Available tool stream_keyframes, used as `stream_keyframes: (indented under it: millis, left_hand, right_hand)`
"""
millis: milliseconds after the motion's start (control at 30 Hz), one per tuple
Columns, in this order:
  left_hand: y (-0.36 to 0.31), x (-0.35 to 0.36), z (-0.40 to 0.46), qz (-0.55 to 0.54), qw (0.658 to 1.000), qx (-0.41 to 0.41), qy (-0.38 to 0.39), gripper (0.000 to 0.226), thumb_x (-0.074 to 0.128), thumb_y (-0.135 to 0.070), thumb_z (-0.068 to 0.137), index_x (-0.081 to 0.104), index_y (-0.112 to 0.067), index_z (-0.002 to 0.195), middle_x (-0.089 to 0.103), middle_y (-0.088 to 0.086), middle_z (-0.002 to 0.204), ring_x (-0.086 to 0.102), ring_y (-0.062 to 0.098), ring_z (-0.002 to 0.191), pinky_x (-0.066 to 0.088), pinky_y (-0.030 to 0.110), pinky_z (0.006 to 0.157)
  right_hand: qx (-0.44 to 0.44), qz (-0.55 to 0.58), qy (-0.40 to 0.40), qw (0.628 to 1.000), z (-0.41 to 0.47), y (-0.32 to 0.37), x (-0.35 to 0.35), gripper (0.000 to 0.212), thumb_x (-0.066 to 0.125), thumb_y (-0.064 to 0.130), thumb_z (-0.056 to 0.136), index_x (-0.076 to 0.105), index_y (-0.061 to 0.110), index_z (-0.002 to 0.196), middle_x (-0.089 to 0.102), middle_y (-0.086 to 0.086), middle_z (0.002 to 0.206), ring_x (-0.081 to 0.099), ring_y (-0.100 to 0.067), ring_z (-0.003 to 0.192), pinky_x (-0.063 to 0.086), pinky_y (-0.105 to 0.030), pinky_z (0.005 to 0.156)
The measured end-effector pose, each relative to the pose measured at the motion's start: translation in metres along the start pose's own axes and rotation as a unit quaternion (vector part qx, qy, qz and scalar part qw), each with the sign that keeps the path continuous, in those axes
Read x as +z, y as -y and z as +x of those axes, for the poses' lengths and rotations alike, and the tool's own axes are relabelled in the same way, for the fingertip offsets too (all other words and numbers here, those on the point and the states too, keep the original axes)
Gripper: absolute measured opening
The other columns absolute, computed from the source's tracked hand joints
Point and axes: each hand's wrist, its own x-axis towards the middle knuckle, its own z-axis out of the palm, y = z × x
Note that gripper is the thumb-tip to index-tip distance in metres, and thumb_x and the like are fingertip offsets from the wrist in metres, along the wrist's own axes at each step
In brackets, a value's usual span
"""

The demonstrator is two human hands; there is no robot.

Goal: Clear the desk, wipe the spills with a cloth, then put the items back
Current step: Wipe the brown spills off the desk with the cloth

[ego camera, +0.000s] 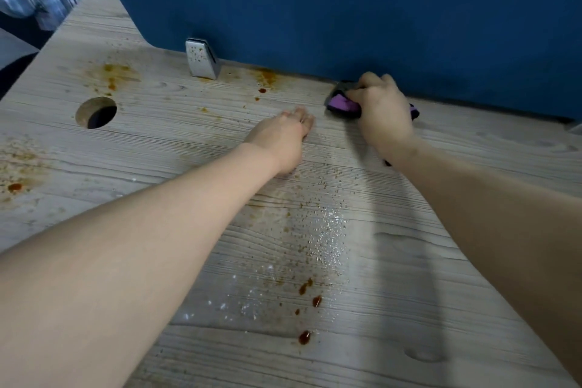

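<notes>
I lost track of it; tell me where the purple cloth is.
The purple-and-black cloth is at the desk's far right edge against the blue wall, gripped by the right hand.

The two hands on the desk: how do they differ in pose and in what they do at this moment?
The left hand lies flat with straight fingers and holds nothing; the right hand has curled fingers in a grip on the purple cloth. The left hand rests near the middle of the desk; the right hand is farther back, close to the blue wall. Both hands are bare and reach forward over the stained desk.
</notes>
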Motion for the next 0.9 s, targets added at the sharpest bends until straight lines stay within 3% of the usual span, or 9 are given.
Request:
stream_keyframes:
  millis: [233,367,500,667,800,900]
  left_hand:
    - [0.002,-0.002,-0.002,-0.005,1.000,0.002,0.004,0.069,0.037,0.001,0.094,0.008,-0.021,0.152,0.000,-0.001,0.160,0.007,0.017,0.146,0.013,0.029,0.116]
    - [0.002,-0.002,-0.002,0.006,1.000,0.012,0.002,0.067,0.039,-0.004,0.095,0.008,-0.019,0.152,0.002,0.001,0.160,0.009,0.019,0.146,0.018,0.030,0.115]
    - [0.002,-0.003,-0.001,0.017,1.000,0.015,-0.012,0.066,0.041,-0.003,0.093,0.015,-0.018,0.152,0.011,0.003,0.159,0.017,0.021,0.144,0.026,0.035,0.112]
    - [0.002,-0.003,-0.003,0.020,1.000,0.017,-0.015,0.068,0.041,-0.002,0.092,0.013,-0.019,0.152,0.010,0.001,0.159,0.017,0.020,0.144,0.026,0.035,0.113]
    - [0.007,-0.003,-0.003,0.001,0.999,0.018,-0.037,0.070,0.041,0.005,0.087,0.027,-0.024,0.149,0.024,-0.004,0.156,0.035,0.022,0.136,0.039,0.040,0.107]
    - [0.019,-0.008,-0.004,0.008,0.997,0.000,-0.070,0.060,0.040,0.002,0.088,0.040,-0.022,0.143,0.034,-0.005,0.151,0.045,0.024,0.129,0.046,0.041,0.099]
  right_hand:
    - [0.031,0.027,-0.008,0.999,-0.032,-0.045,-0.010,0.043,0.052,-0.007,0.088,0.062,0.012,0.125,0.057,-0.014,0.114,0.047,-0.034,0.104,0.045,-0.050,0.084]
    - [0.063,-0.006,-0.027,0.998,-0.023,-0.026,-0.004,0.044,0.045,-0.010,0.087,0.064,0.009,0.122,0.056,-0.014,0.113,0.044,-0.035,0.101,0.040,-0.039,0.078]
    - [0.032,-0.014,0.001,0.999,0.006,0.011,0.002,0.034,0.044,-0.002,0.092,0.064,0.006,0.118,0.054,-0.012,0.117,0.043,-0.034,0.103,0.038,-0.039,0.077]
    - [-0.002,0.017,0.041,0.999,-0.006,-0.017,-0.007,0.048,0.047,-0.008,0.090,0.056,0.015,0.131,0.053,-0.007,0.123,0.044,-0.030,0.110,0.043,-0.042,0.090]
    - [0.038,0.029,0.038,0.998,-0.022,-0.021,-0.011,0.052,0.046,-0.005,0.090,0.052,0.020,0.135,0.049,-0.003,0.133,0.042,-0.028,0.122,0.044,-0.046,0.094]
    - [0.059,-0.010,0.026,0.998,-0.027,-0.014,-0.010,0.054,0.043,-0.005,0.090,0.048,0.021,0.137,0.047,-0.002,0.135,0.041,-0.026,0.124,0.049,-0.042,0.081]
